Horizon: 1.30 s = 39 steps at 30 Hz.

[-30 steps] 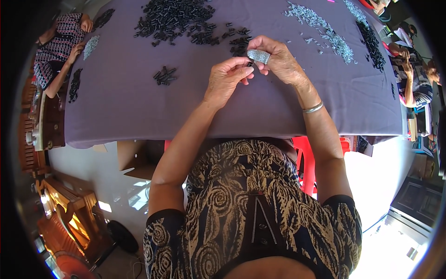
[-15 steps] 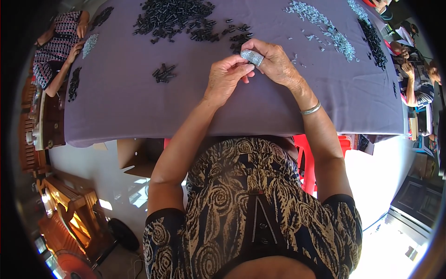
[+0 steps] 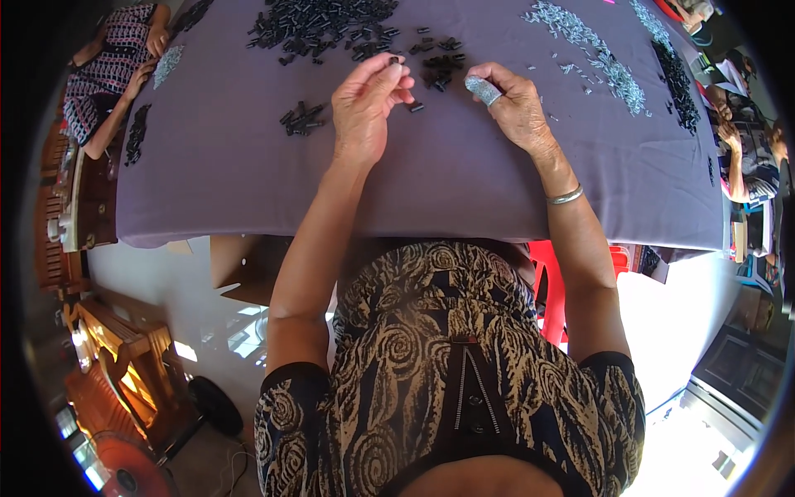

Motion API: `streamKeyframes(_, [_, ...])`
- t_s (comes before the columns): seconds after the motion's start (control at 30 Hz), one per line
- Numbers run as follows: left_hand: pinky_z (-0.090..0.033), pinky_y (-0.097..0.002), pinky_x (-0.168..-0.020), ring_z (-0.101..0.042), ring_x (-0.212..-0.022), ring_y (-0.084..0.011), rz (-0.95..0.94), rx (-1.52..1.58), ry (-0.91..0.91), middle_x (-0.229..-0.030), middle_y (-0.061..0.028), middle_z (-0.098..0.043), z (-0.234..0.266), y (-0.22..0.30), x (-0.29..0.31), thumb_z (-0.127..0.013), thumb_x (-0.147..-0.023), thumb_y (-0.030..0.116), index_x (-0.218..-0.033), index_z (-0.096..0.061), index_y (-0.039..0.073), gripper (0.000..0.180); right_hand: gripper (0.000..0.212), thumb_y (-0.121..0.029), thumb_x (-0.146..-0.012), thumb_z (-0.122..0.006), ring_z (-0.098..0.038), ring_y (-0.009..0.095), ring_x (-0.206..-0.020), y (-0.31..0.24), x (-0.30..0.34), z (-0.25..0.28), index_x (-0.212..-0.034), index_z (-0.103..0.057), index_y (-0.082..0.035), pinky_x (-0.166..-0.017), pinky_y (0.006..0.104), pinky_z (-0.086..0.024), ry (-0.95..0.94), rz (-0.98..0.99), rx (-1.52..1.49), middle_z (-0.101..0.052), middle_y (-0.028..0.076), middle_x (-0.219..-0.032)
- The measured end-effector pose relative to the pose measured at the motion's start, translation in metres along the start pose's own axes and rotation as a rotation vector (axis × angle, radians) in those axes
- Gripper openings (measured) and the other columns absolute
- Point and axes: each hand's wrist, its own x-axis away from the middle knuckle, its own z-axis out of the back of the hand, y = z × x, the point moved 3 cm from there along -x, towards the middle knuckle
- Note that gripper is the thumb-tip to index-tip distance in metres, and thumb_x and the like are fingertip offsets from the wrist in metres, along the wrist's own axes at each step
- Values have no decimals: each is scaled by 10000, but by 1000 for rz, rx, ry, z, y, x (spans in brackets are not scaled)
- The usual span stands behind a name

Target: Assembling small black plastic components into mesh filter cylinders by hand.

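My left hand (image 3: pixel 362 116) is raised over the purple tablecloth, thumb and forefinger pinched on a small black tubular piece (image 3: pixel 395 60). One loose black piece (image 3: pixel 416 107) shows just right of its fingers. Apart from it, my right hand (image 3: pixel 520 112) has curled fingers, with a silver wrap (image 3: pixel 484 89) around one digit. Whether anything small sits in its fingertips is hidden. Between and beyond the hands lies a cluster of black pieces (image 3: pixel 440 65). To the left of my left hand is another small heap of black pieces (image 3: pixel 302 118).
A large pile of black pieces (image 3: pixel 323 29) covers the far middle of the tablecloth (image 3: pixel 224 182). Small silvery pieces (image 3: pixel 609 70) are strewn at the far right. People sit at both table ends beside their own piles. A red stool (image 3: pixel 551 290) shows below the table edge.
My hands were together at the fingertips and are now apart. The left has moved left and away from me, the right slightly right. A loose black piece now shows between them.
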Motion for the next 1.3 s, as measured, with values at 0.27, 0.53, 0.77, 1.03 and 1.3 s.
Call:
streamKeyframes(0.27, [-491,-283,-641,-592,-750,-136,30,-95,27,-881,-75,-630,10,15,-1,-588,-874,60,-1036,-616,-9,178,200,-1,-776,-612,-608,245,-820,-23,-1,-31,-967,-612,-61,-725,337,-503,-172,364,297,-622,72,-885])
streamKeyframes(0.53, [-494,-262,-636,-594,-750,-118,98,-124,124,-883,-62,-633,24,-8,1,-609,-864,79,-1048,-614,21,193,214,21,-673,-591,-530,274,-856,-29,5,-61,-873,-579,-55,-732,367,-490,-281,643,686,-539,72,-856])
streamKeyframes(0.77, [-490,-252,-622,-596,-727,-118,131,-179,152,-864,-61,-634,21,-9,4,-621,-857,88,-1043,-616,20,198,136,-67,-764,-612,-590,326,-813,-19,-7,-38,-898,-591,-54,-698,407,-501,-87,402,524,-582,116,-857])
streamKeyframes(1.03, [-490,-250,-622,-598,-728,-118,126,-193,140,-866,-59,-635,22,-11,6,-626,-855,97,-1041,-619,22,200,150,-23,-800,-559,-611,308,-783,0,-27,-11,-939,-615,-34,-704,373,-491,-51,132,425,-622,111,-912])
streamKeyframes(1.3, [-492,-249,-625,-608,-751,-124,82,-264,118,-884,-63,-637,17,-9,7,-627,-852,89,-1043,-618,16,204,131,-53,-789,-601,-615,256,-750,-3,-28,-23,-917,-622,-31,-678,340,-480,-74,145,370,-623,110,-857])
